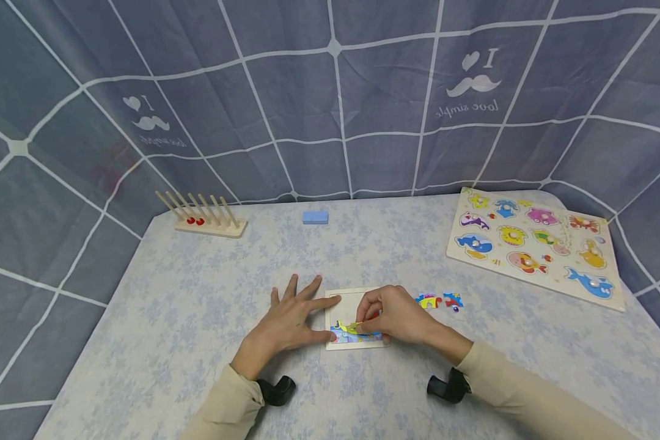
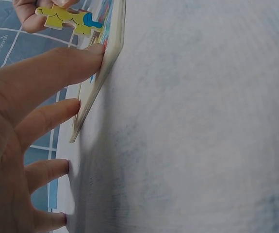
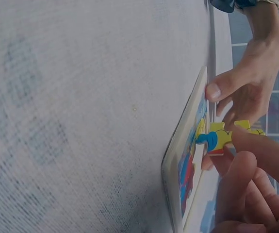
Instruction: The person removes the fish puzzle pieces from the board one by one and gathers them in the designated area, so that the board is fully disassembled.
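Note:
A small wooden jigsaw tray (image 1: 352,299) lies on the table, its near part filled with colourful pieces and its far part bare wood. My left hand (image 1: 288,321) has its fingers spread, with thumb and index finger resting on the tray's left side. Between thumb and fingers, my right hand (image 1: 401,315) pinches a yellow jigsaw piece (image 2: 61,18) with a blue tip. In the right wrist view this piece (image 3: 221,138) stands tilted over the tray, its blue end at the placed pieces. Two loose jigsaw pieces, one mostly yellow (image 1: 430,301) and one blue and red (image 1: 453,300), lie beyond my right hand.
A wooden peg stand (image 1: 211,227) with red beads stands at the back left. Near the back edge lies a blue block (image 1: 315,217). To the right is a large sea-animal knob puzzle (image 1: 495,260). A grey checked curtain (image 1: 308,98) hangs behind the table.

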`<action>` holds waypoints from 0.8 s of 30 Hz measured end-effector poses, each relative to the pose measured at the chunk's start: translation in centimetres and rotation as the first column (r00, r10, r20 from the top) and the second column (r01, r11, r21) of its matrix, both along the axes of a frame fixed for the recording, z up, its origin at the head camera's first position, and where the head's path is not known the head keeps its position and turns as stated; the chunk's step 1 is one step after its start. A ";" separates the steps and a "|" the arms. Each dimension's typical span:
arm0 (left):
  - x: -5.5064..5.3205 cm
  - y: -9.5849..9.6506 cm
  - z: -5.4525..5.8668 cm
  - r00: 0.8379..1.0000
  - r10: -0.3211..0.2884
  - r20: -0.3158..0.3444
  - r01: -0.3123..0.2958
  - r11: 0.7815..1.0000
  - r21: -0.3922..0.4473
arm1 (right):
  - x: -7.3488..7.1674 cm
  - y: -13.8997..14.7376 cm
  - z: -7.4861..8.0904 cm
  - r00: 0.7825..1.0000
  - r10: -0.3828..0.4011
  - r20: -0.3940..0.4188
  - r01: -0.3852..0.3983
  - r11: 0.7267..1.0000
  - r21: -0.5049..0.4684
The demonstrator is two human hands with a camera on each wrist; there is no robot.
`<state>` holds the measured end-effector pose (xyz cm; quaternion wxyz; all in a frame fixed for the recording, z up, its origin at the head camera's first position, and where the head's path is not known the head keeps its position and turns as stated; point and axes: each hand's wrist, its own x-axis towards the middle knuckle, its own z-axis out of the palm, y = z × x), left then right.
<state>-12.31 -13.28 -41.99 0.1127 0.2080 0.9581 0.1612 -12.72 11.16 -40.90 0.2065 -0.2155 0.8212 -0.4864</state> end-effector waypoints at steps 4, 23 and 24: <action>0.0 0.0 0.0 1.000 0.001 -0.001 -0.001 1.000 0.000 | 0.0 0.0 0.0 1.000 0.005 0.002 -0.005 1.000 -0.003; 0.0 0.1 -0.1 1.000 0.000 -0.017 0.000 1.000 -0.010 | -0.9 -0.1 -0.3 0.991 -0.132 0.011 0.133 0.991 -0.030; 0.0 0.1 -0.1 1.000 0.001 -0.015 -0.001 1.000 -0.010 | -0.9 0.0 -0.4 0.990 -0.140 0.007 0.141 0.990 -0.031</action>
